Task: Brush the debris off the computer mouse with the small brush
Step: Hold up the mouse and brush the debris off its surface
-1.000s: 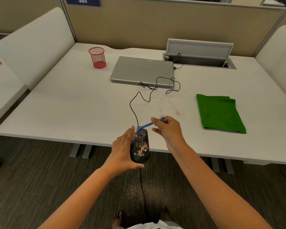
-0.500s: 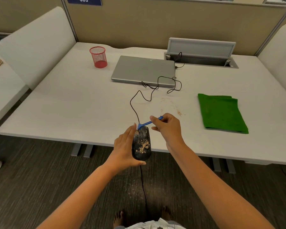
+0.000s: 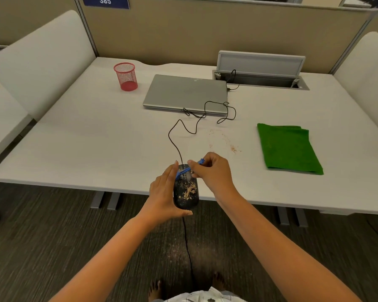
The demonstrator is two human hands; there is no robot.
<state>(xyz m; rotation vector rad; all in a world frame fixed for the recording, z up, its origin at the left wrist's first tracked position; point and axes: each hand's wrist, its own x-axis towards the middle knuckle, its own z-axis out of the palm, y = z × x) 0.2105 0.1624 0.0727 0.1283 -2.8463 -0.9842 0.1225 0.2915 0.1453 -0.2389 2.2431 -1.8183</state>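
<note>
One mouse point(image 3: 186, 190) clamped in left hand point(image 3: 164, 192); right hand point(image 3: 210, 171) pinches one brush point(image 3: 183, 171), apparently touching it.

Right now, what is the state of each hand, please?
Left hand: closed, holding the computer mouse.
Right hand: closed, pinching the small blue brush.
</note>
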